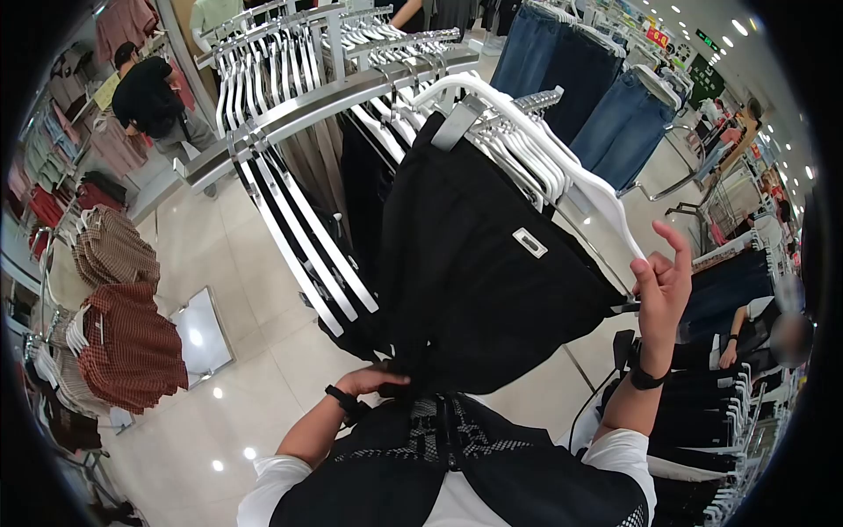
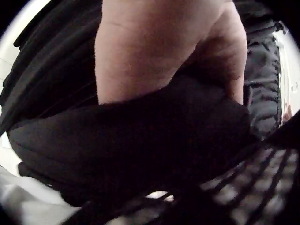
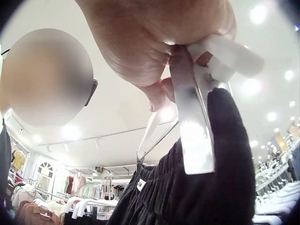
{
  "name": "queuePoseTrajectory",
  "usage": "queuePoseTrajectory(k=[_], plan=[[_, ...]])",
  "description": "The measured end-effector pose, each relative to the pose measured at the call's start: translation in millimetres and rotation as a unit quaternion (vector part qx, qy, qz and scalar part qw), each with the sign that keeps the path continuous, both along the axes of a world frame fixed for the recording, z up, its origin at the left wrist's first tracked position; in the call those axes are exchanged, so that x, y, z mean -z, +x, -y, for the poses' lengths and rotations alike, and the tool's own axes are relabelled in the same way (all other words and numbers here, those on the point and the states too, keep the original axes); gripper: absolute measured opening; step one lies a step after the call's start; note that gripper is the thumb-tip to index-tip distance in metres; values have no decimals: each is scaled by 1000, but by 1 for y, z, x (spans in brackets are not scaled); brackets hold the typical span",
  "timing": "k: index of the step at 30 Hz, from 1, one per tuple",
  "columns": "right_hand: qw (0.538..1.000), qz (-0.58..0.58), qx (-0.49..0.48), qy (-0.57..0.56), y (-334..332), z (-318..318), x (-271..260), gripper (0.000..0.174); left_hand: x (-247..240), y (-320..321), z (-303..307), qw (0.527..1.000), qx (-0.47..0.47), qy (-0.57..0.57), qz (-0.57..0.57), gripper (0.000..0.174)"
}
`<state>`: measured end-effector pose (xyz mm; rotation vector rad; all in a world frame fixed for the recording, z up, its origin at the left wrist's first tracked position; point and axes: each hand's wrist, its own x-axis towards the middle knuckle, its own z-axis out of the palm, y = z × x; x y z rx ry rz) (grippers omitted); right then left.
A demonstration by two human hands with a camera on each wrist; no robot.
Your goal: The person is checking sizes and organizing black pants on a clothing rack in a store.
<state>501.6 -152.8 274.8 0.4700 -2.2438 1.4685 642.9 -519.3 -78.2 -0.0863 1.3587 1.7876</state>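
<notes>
A black garment with a gathered waistband [image 1: 492,290] hangs slantwise from a white clip hanger [image 1: 606,198] in front of the person's chest. My right hand [image 1: 666,294] grips the hanger's end, its index finger raised. In the right wrist view, that hand [image 3: 164,37] is at the hanger end, just above a shiny metal clip [image 3: 196,140] on the waistband. Low on the garment, my left hand [image 1: 373,380] holds its dark cloth. The left wrist view shows the hand [image 2: 150,56] passing behind a black fold [image 2: 131,131], which hides its fingertips.
A metal rail [image 1: 325,105] carries many white hangers close ahead. Jeans [image 1: 606,105] hang at the back right, and checked clothes [image 1: 132,347] on the left. A white-topped panel [image 1: 204,334] stands on the tiled floor. One person [image 1: 145,92] bends at a far-left rack.
</notes>
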Motion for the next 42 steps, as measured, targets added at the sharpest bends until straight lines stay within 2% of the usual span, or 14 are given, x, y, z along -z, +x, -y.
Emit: queuePoseTrajectory(k=[2, 4, 7, 11, 12, 15, 18, 21, 22, 25, 26, 31, 37, 42], plan=[[1000, 7, -9, -11, 1, -1, 2, 52, 31, 7, 17, 973, -81, 209, 50, 84], [1000, 12, -17, -14, 1, -1, 4, 52, 40, 15, 24, 891, -116, 430, 92, 85], [1000, 15, -22, -9, 2, 6, 6, 52, 43, 35, 21, 944, -179, 219, 170, 85], [999, 33, -18, 8, 4, 12, 10, 52, 3, 27, 14, 974, -177, 125, 68, 64], [999, 37, -21, 13, 4, 14, 11, 52, -14, 20, 13, 951, -231, 102, 177, 52], [998, 44, -33, 11, 4, 21, 10, 50, -9, 11, -1, 952, -283, 81, 80, 45], [995, 80, -35, 52, 8, 35, 0, 47, 3, 8, -18, 954, -295, 37, 24, 48], [991, 108, -53, 65, 10, 61, -2, 44, 3, 1, -20, 969, -94, -216, -78, 55], [990, 100, -60, 84, 12, 71, -5, 44, 99, 6, -13, 910, -8, -333, -247, 57], [987, 101, -81, 99, 6, 97, -2, 44, 110, 5, -8, 885, 83, -364, -280, 52], [980, 97, -61, 162, 3, 105, -4, 43, 109, 6, -6, 897, 65, -345, -269, 48], [978, 28, -44, 204, -9, 155, -7, 39, 101, 28, 12, 922, -42, -312, -225, 38], [961, -100, -30, 255, -27, 202, -13, 36, 110, 56, 22, 919, -37, -333, -206, 39], [954, -113, -18, 277, -44, 235, -10, 35, 103, 57, 28, 924, -35, -357, -130, 39]])
